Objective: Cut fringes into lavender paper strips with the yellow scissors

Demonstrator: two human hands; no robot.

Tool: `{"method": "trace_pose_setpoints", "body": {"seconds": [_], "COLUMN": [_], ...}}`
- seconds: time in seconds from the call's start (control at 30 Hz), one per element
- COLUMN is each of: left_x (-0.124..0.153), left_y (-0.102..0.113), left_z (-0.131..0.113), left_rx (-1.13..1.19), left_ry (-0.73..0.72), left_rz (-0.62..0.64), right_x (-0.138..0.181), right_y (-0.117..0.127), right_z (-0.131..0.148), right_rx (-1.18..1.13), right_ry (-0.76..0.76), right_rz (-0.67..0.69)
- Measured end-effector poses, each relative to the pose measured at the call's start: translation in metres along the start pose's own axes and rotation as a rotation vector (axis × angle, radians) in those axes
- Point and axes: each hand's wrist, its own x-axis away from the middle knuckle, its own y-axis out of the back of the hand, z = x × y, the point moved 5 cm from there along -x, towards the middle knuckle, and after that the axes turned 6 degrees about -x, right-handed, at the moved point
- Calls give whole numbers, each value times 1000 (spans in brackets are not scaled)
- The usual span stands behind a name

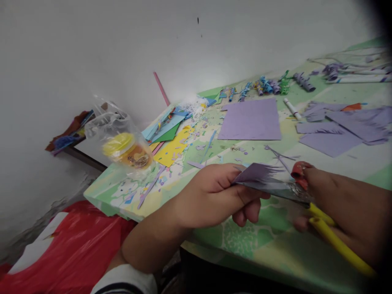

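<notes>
Between the thumb and fingers of my left hand (pixel 214 196) is a piece of purple paper (pixel 257 173), its far edge cut into thin fringe strips. My right hand (pixel 339 204) is closed on a pair of scissors (pixel 337 245) with yellow handle parts and a red piece near the thumb. The scissor blades point left, against the purple paper just beyond my left fingertips. Where exactly they meet the paper is hard to make out. Behind my hands lies a square sheet of purple paper (pixel 250 119), flat on the table.
Fringed purple pieces (pixel 333 139) and a white marker (pixel 292 109) lie at the right. Curled paper rolls (pixel 266 85) line the back. Coloured sheets (pixel 173 147) and scraps cover the left, near a bagged yellow-lidded cup (pixel 128 151). A red plastic bag (pixel 82 245) sits below the table edge.
</notes>
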Motion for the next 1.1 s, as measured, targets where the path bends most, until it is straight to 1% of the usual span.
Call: {"method": "trace_pose_setpoints", "body": {"seconds": [0.1, 0.2, 0.27, 0.37, 0.5, 0.67, 0.83, 0.87, 0.93, 1.03, 1.1], "left_x": [0, 0, 0, 0, 0, 0, -1, -1, -1, -1, 0], "left_y": [0, -2, -1, 2, 3, 2, 1, 1, 2, 1, 0], "left_z": [2, 3, 3, 1, -4, -3, -3, -4, -5, -7, -8], "left_rx": [106, 153, 157, 86, -35, -70, -90, -104, -132, -173, -192], "left_ry": [40, 50, 39, 11, -26, 24, 12, 4, -12, -41, -77], "left_rz": [43, 99, 71, -33, -127, -145, -128, -125, -119, -103, -100], "right_x": [-2, 0, 2, 5, 6, 5, 7, 8, 9, 6, 3], "right_y": [0, -1, -3, -7, -8, -5, -6, -7, -9, -9, -8], "right_z": [1, 0, -4, -9, -12, -10, -10, -10, -13, -16, -14], "right_rx": [-6, -52, -107, -165, -205, -103, -131, -150, -205, -291, -322], "right_ry": [16, 0, -47, -103, -114, -85, -70, -85, -161, -323, -381], "right_rz": [18, 29, 71, 139, 152, 111, 105, 109, 95, 5, -49]}}
